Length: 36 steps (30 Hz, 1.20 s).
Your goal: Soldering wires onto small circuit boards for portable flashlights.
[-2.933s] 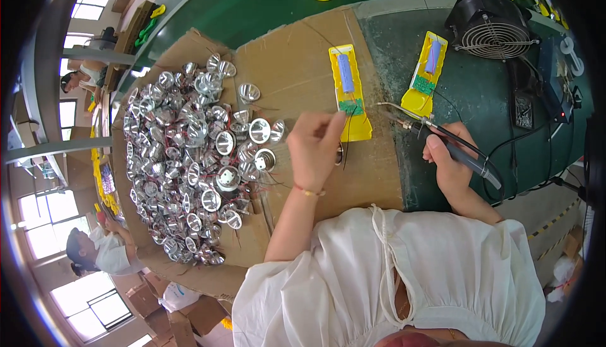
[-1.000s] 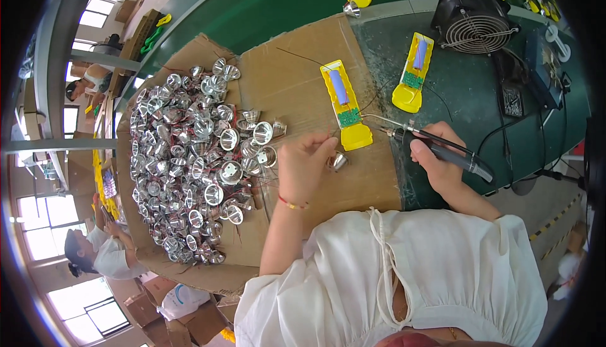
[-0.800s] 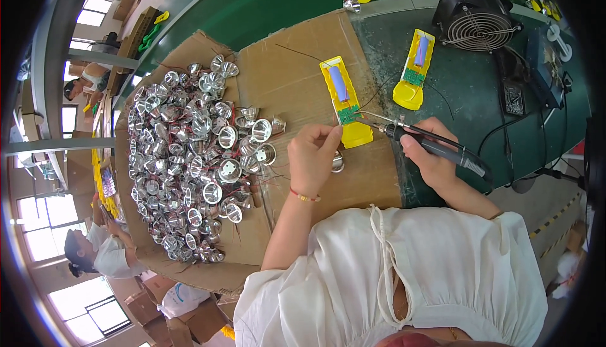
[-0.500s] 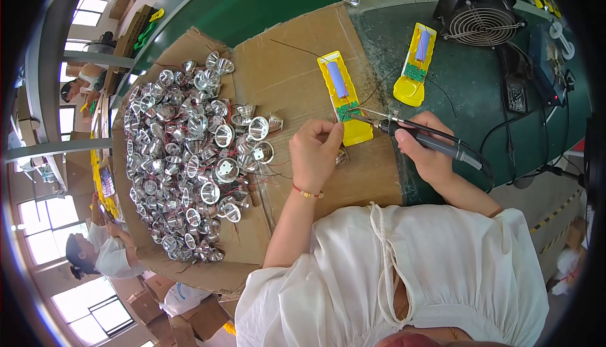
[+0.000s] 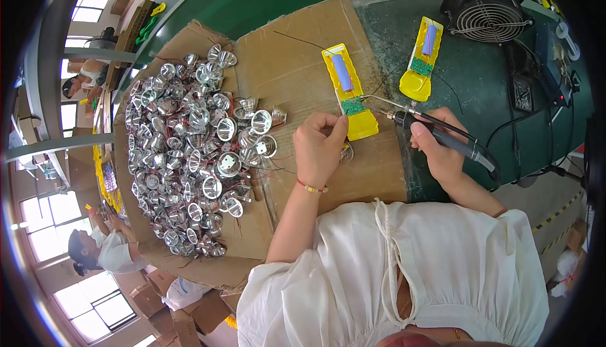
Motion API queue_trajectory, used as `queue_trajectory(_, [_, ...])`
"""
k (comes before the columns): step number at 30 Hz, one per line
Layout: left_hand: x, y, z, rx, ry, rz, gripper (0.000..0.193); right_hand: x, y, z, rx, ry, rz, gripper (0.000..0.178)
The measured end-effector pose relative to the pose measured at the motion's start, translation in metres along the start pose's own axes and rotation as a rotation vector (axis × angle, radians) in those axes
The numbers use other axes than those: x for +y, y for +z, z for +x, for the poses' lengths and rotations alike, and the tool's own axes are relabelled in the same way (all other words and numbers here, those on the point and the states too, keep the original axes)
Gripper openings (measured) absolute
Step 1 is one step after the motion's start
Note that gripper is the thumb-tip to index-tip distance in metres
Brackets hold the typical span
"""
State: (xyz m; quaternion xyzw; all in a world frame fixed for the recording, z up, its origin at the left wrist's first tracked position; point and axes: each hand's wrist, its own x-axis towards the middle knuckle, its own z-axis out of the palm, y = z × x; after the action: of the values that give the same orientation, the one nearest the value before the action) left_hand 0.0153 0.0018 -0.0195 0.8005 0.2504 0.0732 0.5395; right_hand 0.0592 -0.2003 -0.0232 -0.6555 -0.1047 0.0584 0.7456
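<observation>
My right hand point(image 5: 444, 151) grips a black-handled soldering iron point(image 5: 448, 139) with a thin metal solder-feed tube point(image 5: 392, 103) along it. The tube's end is at the right edge of a small green circuit board point(image 5: 353, 106), and the iron's tip sits just right of it. That board lies in a yellow flashlight housing point(image 5: 363, 126) with a purple battery cell point(image 5: 341, 71). My left hand point(image 5: 319, 148) is closed in a pinch at the housing's lower left; what its fingertips hold is too small to make out. A reflector point(image 5: 346, 152), partly hidden, lies beside that hand.
A cardboard sheet point(image 5: 297, 50) lies under the work, with many silver reflectors point(image 5: 189, 151) heaped at left. To the right lies a second yellow housing point(image 5: 415, 85). Behind it stand a black fan point(image 5: 489, 19) and a blue box with cables point(image 5: 555, 72). Other people are at far left.
The soldering iron has drawn back to the right, its tip leaving the circuit board. My left hand keeps its pinch by the housing. The whole view has shifted slightly.
</observation>
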Motion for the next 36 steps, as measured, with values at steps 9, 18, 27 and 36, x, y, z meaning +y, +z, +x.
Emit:
queue_trajectory(9, [0.008,-0.001,-0.002,-0.010,-0.024,0.036,0.017,0.001,-0.004,-0.001,0.019,0.047,0.023,0.013])
queue_trajectory(18, [0.002,0.004,-0.007,0.006,0.228,-0.010,0.009,0.003,-0.007,-0.003,-0.014,-0.018,-0.042,0.013])
queue_trajectory(27, [0.006,0.011,-0.004,0.022,0.216,0.076,0.009,0.003,-0.003,-0.003,-0.029,-0.006,-0.094,0.012])
queue_trajectory(36, [0.004,0.009,-0.002,0.002,0.188,0.066,0.009,0.001,-0.005,-0.005,0.022,-0.085,-0.153,0.012])
